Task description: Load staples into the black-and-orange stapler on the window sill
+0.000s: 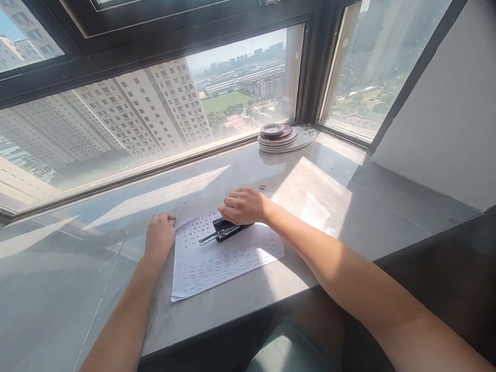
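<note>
A black stapler (223,234) lies on top of a stack of white paper sheets (230,265) covered in rows of dark marks. Its metal channel sticks out toward the left. Curled over the stapler's dark body, my right hand (244,205) is closed on it; the hand hides part of the tool. My left hand (160,232) rests on the sill beside the upper left edge of the paper, its fingers closed. A small dark bit shows at those fingertips, too small to name. Beyond the right hand lie small strips (262,187), which look like staples.
A pile of plates (277,139) stands in the far corner by the window frame (309,70). The pale stone sill (212,312) ends at a front edge above my leg (294,350). A white wall (440,108) bounds the right side.
</note>
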A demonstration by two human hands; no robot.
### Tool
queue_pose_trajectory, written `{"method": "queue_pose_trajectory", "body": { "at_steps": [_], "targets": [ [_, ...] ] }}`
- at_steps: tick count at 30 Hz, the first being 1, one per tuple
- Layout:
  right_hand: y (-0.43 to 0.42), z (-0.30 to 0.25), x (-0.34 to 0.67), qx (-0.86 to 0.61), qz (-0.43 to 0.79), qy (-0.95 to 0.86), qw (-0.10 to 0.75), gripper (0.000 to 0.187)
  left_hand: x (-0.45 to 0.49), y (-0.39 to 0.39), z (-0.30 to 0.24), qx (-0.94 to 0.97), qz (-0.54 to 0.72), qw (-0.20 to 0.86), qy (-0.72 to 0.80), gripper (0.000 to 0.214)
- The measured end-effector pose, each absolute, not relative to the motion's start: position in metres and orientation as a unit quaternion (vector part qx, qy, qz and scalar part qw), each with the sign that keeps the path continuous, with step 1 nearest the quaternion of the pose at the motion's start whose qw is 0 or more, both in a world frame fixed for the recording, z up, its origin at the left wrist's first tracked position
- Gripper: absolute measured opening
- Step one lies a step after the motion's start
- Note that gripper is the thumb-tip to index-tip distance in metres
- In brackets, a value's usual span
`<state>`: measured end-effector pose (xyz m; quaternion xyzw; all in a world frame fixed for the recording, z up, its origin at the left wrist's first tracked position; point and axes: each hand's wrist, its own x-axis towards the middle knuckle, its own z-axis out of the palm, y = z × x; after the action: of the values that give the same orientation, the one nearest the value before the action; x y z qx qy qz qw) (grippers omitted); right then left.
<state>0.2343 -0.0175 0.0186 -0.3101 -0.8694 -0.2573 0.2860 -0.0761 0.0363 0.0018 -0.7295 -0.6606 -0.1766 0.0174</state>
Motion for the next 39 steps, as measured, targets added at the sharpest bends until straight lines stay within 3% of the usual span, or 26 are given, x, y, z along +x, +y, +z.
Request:
{"method": "queue_pose_trajectory", "body": {
  "at_steps": [5, 9, 15, 31, 39],
  "targets": [
    [-0.027, 0.024, 0.223, -0.28, -0.245, -0.886, 0.276, 0.048, -0.047, 0.009, 0.026, -0.697, -0.393, 0.037, -0.599, 0.025],
    [-0.039, 0.024, 0.209, -0.229, -0.222, -0.914, 0.251, 0.045, -0.01, -0.022, 0.025, -0.726, -0.486, -0.048, -0.484, 0.022],
    [-0.056, 0.024, 0.196, -0.166, -0.191, -0.946, 0.204, 0.038, 0.013, -0.041, 0.007, -0.757, -0.528, -0.216, -0.319, 0.019],
    [-0.08, 0.019, 0.175, -0.073, -0.09, -0.978, 0.173, 0.035, 0.007, -0.046, 0.005, -0.785, -0.543, -0.222, -0.201, 0.005],
    [-0.081, 0.019, 0.174, -0.056, -0.081, -0.982, 0.16, 0.033, 0.013, -0.05, 0.003, -0.777, -0.516, -0.313, -0.182, 0.009]
  ]
}}
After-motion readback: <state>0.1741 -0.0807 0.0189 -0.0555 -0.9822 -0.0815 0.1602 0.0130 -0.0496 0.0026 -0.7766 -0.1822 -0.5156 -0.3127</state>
